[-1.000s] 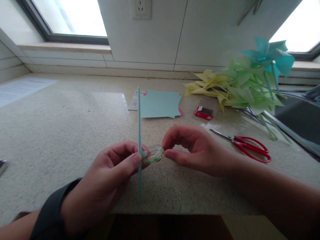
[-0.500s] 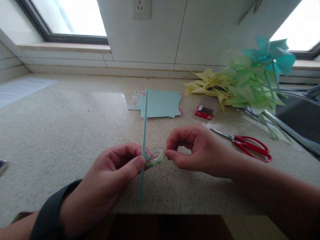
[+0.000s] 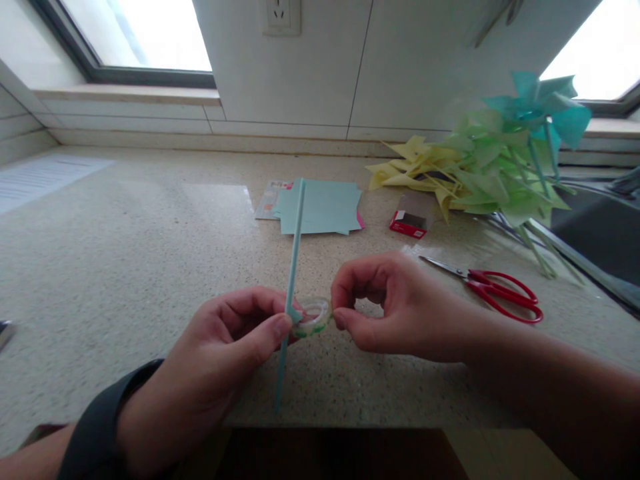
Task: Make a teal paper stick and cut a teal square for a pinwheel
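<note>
The left hand [image 3: 227, 350] wears a broad, plain black band [image 3: 103, 417] at its wrist [image 3: 137, 407].

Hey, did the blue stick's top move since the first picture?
Yes. The top of the blue stick has tipped right: it was beside the left edge of the pale blue paper, and now it's over it.

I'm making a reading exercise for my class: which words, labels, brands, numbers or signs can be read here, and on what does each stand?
No text can be read.
Paper sheet at far left: printed lines, too blurred.
Red box: pale markings, too small.
Packet partly under the blue paper: coloured print, too small.
Tape roll: green marks, unreadable.
</note>
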`<state>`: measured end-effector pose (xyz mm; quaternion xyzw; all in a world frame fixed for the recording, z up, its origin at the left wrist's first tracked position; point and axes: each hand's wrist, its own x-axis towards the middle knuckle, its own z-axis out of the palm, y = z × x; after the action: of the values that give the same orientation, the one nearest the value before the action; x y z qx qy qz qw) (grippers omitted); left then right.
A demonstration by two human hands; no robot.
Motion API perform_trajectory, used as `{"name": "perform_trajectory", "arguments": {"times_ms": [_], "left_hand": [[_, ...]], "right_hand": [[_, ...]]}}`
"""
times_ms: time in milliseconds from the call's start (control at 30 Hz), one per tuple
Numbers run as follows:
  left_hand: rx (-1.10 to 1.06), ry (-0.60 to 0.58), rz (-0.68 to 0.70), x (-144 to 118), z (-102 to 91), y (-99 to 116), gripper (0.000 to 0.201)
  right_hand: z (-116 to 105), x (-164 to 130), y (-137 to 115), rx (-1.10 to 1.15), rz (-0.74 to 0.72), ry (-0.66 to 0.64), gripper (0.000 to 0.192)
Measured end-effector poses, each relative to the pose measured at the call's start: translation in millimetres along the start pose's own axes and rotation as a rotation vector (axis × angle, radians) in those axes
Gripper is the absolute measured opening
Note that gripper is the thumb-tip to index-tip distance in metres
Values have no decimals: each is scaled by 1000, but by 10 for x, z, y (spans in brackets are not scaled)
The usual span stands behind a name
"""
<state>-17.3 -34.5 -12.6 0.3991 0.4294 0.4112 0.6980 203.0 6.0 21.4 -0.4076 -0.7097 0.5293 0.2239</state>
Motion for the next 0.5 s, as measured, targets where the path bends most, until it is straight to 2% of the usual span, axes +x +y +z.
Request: {"name": "perform_trajectory", "arguments": {"times_ms": [367, 500], "left_hand": [[-18, -1, -9, 0, -3, -5, 20], [-66, 13, -28, -3, -23, -29, 21]], "right_hand": [[5, 36, 2, 119, 70, -48, 6], [-20, 65, 38, 146, 69, -22, 6]]}}
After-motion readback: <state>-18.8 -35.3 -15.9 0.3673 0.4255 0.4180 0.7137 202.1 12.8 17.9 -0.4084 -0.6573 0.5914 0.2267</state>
